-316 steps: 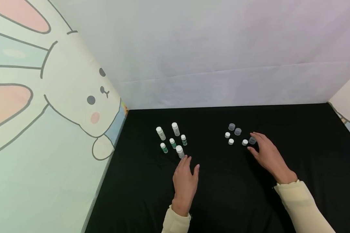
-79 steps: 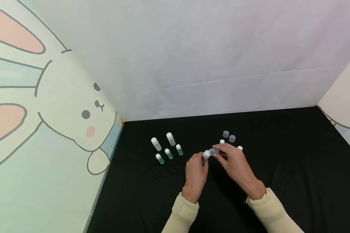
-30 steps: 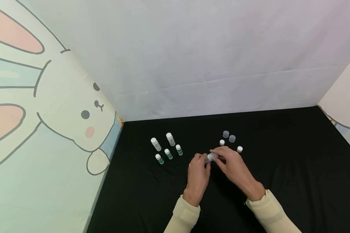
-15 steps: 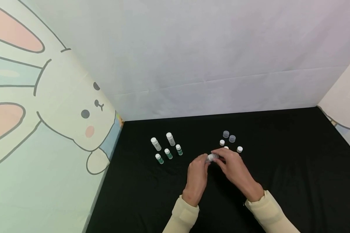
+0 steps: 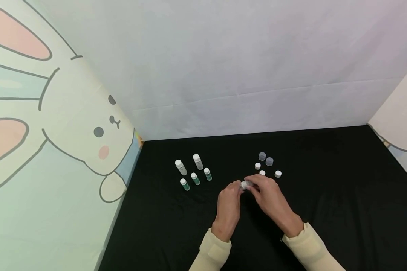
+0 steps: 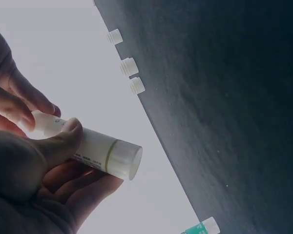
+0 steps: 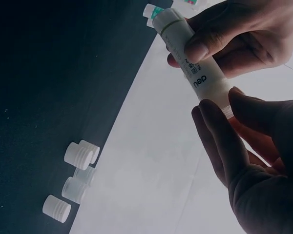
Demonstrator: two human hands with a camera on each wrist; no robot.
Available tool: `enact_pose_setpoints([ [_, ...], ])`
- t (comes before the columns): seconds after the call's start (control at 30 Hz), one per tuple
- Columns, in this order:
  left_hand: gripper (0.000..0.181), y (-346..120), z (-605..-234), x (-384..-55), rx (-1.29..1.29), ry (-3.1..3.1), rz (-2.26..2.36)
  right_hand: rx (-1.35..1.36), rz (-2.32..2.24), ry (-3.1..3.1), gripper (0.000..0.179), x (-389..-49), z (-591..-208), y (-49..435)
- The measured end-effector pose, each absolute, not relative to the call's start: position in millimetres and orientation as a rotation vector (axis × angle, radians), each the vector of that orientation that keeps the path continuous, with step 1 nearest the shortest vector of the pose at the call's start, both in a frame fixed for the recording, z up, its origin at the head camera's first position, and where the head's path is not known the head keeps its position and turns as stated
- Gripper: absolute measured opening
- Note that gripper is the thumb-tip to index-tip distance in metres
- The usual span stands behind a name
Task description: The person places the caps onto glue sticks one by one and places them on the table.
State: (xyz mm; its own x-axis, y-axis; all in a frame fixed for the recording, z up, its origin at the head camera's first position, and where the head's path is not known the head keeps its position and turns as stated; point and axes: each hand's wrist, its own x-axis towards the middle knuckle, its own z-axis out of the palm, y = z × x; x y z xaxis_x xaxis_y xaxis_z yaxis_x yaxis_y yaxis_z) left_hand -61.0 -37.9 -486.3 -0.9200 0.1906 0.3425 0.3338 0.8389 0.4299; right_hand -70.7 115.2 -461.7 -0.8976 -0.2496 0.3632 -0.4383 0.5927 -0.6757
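Note:
Over the middle of the black table, my left hand (image 5: 228, 207) grips a white glue stick (image 6: 100, 148) marked "deli" around its barrel, thumb on top and fingers beneath. The stick lies tilted, one end toward my right hand (image 5: 271, 197). At that end, the fingertips of my right hand pinch a translucent cap (image 5: 250, 183) fitted against the stick. In the right wrist view, the thumb and fingers cover most of the cap, and only a ribbed edge (image 7: 228, 111) shows.
On the left stand two white glue sticks (image 5: 198, 162) and three smaller green-labelled ones (image 5: 195, 179). Behind my right hand lie two translucent caps (image 5: 269, 162) and three small white caps (image 5: 278, 174). A pale wall (image 5: 251, 113) rises behind the table.
Since the oldest frame, my left hand has taken a glue stick from the left group and my right hand a translucent cap; both met mid-table. Lately the hands have shifted only slightly.

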Motion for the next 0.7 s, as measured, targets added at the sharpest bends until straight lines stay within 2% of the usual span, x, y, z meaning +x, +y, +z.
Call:
enact_pose_setpoints([
  [0.37,0.012,-33,-490,-57,-0.424,-2.734,-0.71,0.498,1.197,-2.606,0.026,-64,-468,119],
  [0.7,0.009,-15,-492,-54,-0.451,-2.721,-0.927,0.421,1.218,-2.547,0.034,-58,-464,133],
])
